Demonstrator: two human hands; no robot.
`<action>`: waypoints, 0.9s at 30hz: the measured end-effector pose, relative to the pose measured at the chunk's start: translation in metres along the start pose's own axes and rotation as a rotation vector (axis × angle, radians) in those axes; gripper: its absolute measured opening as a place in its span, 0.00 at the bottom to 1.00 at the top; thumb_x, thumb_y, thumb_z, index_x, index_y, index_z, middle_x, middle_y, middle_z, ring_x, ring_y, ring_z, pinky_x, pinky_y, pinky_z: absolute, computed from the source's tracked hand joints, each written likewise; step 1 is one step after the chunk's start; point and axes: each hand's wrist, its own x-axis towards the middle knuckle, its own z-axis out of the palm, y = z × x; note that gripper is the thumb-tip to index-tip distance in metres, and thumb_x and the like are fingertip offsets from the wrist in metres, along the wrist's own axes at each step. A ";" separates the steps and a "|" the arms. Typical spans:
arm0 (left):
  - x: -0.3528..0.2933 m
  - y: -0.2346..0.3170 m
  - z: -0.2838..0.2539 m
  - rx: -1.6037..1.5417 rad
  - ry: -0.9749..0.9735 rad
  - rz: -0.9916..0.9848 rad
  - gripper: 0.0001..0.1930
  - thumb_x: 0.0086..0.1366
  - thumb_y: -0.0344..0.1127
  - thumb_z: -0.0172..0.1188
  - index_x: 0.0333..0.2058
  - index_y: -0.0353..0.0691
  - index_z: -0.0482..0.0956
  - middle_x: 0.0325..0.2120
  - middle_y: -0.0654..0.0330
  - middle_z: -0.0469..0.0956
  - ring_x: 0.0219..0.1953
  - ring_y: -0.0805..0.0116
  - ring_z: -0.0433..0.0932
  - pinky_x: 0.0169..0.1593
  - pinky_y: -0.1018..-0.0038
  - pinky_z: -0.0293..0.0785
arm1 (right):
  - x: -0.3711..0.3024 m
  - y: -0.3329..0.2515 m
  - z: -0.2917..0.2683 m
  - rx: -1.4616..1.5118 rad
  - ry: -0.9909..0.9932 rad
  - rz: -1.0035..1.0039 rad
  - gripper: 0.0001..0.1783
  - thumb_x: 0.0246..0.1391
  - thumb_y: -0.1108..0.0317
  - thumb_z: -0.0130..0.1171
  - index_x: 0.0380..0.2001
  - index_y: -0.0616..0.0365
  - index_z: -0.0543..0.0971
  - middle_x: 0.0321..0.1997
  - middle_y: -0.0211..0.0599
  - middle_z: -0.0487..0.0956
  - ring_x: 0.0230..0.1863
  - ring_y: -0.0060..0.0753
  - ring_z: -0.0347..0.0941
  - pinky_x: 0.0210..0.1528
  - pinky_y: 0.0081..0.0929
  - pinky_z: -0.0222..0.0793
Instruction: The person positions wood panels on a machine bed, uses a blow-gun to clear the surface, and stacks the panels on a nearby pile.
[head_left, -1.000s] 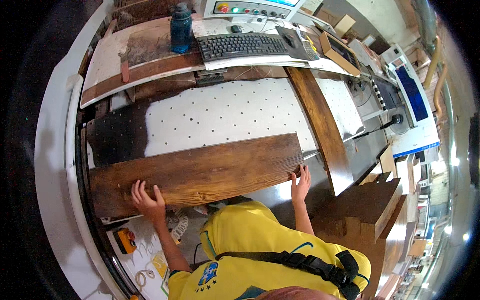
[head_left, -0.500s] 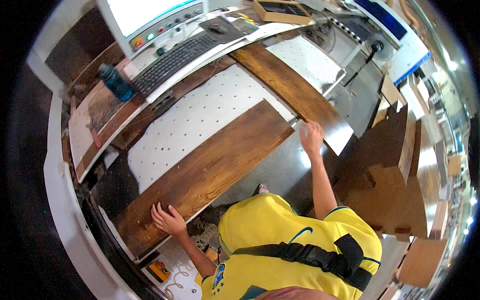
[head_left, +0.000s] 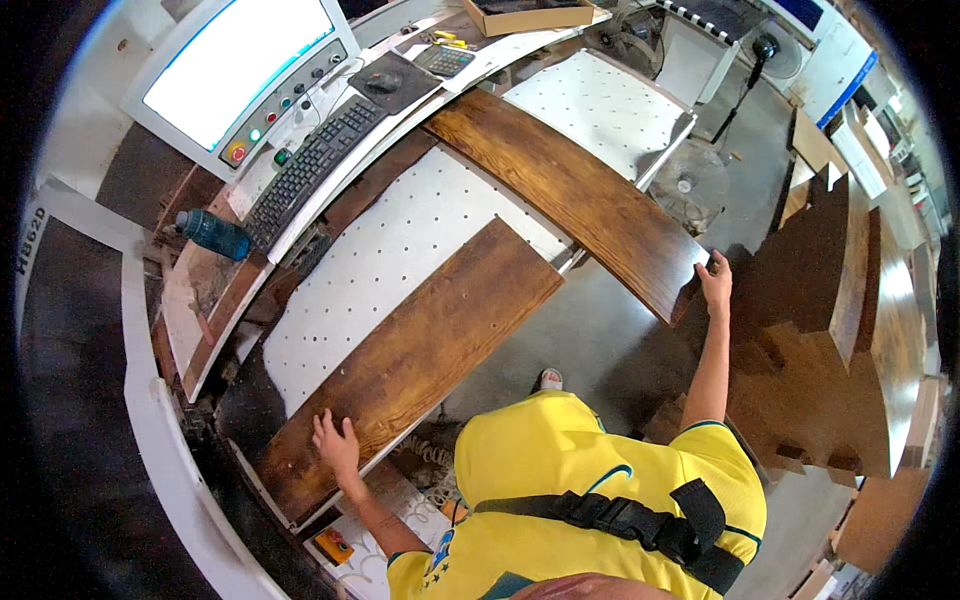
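A long dark-stained wooden board [head_left: 420, 360] lies on the white perforated machine table [head_left: 400, 250]. My left hand [head_left: 335, 440] rests flat on its near left end, fingers spread. A second stained board [head_left: 570, 195] lies across the table further right. My right hand [head_left: 716, 282] reaches out and grips that board's near end corner. My yellow shirt fills the lower middle of the view.
A control console with a bright screen [head_left: 240, 60], buttons and a black keyboard [head_left: 310, 170] stands at the back left, a blue bottle [head_left: 215, 235] beside it. Stacks of stained boards [head_left: 840, 330] stand at the right. A standing fan [head_left: 690, 185] is on the grey floor.
My right hand has left the near board's right end and moved right to the second board's end. The left hand stays on the near board. The view has swung.
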 end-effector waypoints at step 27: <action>-0.055 0.445 0.061 -0.924 -0.829 0.440 0.32 0.77 0.46 0.56 0.68 0.29 0.61 0.59 0.47 0.76 0.52 0.63 0.81 0.48 0.70 0.82 | -0.242 0.008 -0.044 0.827 -0.004 0.382 0.21 0.68 0.64 0.61 0.57 0.67 0.73 0.55 0.38 0.78 0.51 0.31 0.73 0.56 0.30 0.67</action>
